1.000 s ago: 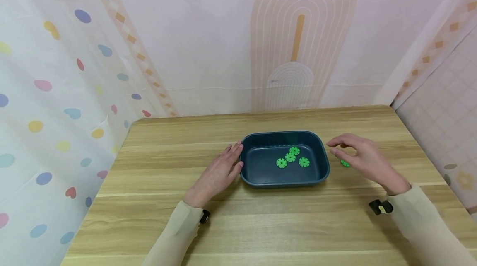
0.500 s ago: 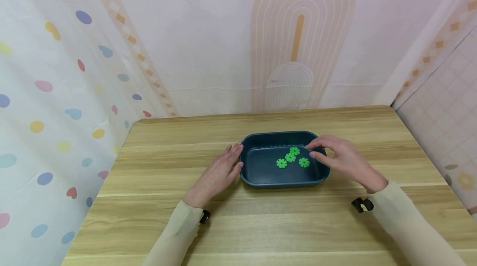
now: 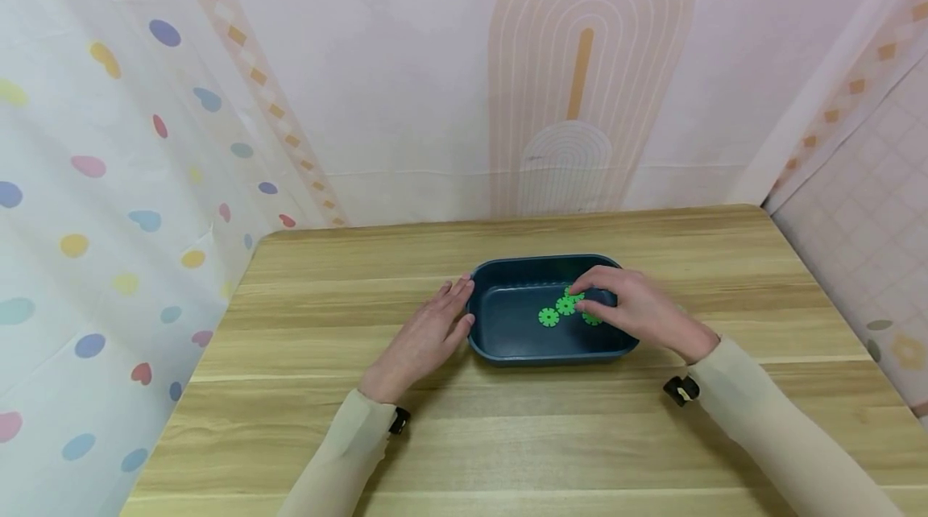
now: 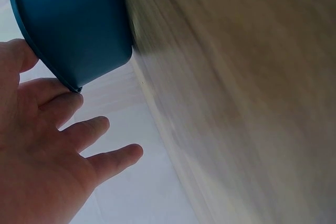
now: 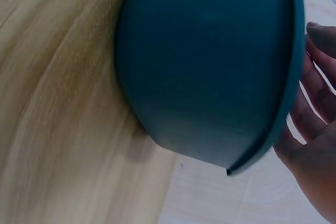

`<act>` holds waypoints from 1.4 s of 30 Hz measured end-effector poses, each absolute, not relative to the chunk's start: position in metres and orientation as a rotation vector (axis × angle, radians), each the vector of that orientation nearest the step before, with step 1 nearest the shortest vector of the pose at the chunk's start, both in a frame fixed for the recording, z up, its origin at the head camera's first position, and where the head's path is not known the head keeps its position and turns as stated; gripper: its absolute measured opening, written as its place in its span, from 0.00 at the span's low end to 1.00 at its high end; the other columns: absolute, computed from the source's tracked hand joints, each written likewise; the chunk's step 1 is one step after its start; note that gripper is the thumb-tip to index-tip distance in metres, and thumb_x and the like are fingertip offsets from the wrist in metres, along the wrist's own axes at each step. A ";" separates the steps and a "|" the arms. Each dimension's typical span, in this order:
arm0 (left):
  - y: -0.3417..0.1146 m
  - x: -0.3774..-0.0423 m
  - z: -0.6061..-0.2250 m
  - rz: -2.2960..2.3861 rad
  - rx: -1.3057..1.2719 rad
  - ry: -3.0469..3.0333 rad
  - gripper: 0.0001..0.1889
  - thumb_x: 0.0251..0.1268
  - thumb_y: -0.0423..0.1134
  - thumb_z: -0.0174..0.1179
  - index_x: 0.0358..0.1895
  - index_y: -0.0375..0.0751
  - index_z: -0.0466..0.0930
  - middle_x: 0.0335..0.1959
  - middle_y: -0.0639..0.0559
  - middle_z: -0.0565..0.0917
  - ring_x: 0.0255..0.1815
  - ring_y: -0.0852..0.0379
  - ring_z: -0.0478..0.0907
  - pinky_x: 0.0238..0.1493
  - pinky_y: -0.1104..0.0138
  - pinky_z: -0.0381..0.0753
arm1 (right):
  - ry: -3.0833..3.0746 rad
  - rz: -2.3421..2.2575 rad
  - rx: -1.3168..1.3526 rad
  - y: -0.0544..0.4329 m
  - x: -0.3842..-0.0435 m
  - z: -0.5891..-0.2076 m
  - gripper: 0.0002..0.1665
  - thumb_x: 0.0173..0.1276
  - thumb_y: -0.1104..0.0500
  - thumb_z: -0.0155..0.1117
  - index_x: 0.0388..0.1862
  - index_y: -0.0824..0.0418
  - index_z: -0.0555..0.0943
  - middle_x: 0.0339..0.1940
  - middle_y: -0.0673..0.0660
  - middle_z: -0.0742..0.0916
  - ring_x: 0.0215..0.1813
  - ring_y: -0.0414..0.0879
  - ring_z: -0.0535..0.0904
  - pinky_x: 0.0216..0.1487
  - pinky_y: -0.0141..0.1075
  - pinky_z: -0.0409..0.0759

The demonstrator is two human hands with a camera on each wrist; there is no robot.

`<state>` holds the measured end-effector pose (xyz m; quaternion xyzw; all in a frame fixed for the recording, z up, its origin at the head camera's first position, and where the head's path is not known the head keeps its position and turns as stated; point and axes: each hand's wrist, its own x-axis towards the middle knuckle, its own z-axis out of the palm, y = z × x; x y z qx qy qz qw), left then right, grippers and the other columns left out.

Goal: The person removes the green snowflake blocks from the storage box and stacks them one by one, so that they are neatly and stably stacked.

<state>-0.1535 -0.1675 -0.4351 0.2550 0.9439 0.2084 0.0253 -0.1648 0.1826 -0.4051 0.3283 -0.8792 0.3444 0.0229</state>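
Note:
A dark blue-green tray (image 3: 507,324) with rounded corners sits on the table. In it lie several notched green plastic discs (image 3: 548,317). My left hand (image 3: 424,336) rests against the tray's left end, fingertips at the rim. In the left wrist view, the left fingers (image 4: 86,132) are spread beside the tray wall. My right hand (image 3: 645,308) reaches over the right end into the tray. Its forefinger and thumb are apart, right at the far green disc (image 3: 576,296), and partly cover it and the disc nearest the right end. The right wrist view shows the tray's outer wall (image 5: 210,61) hiding the fingertips.
The wood-grain table (image 3: 464,436) extends on all sides of the tray. A patterned cloth (image 3: 406,98) hangs behind its far edge, with dotted cloth (image 3: 130,283) to the left. Each wrist carries a small black device (image 3: 681,390).
My right hand has moved left from beside the tray to over the discs inside. The green disc seen under it on the right is now out of sight. My left hand stays put.

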 end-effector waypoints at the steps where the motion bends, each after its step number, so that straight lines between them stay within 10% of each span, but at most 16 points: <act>1: -0.167 -0.154 -0.435 0.645 0.789 2.917 0.31 0.86 0.49 0.46 0.82 0.38 0.56 0.83 0.44 0.56 0.82 0.38 0.54 0.77 0.42 0.60 | -2.726 1.073 1.024 0.182 -0.166 -0.406 0.13 0.72 0.61 0.71 0.53 0.60 0.87 0.51 0.51 0.88 0.53 0.54 0.85 0.53 0.55 0.84; 42: -0.167 -0.153 -0.436 0.653 0.788 2.923 0.31 0.86 0.48 0.46 0.82 0.38 0.57 0.83 0.44 0.57 0.82 0.39 0.54 0.75 0.39 0.61 | -2.993 1.022 1.190 0.149 -0.199 -0.431 0.18 0.69 0.60 0.73 0.57 0.60 0.86 0.56 0.53 0.86 0.55 0.50 0.82 0.58 0.48 0.82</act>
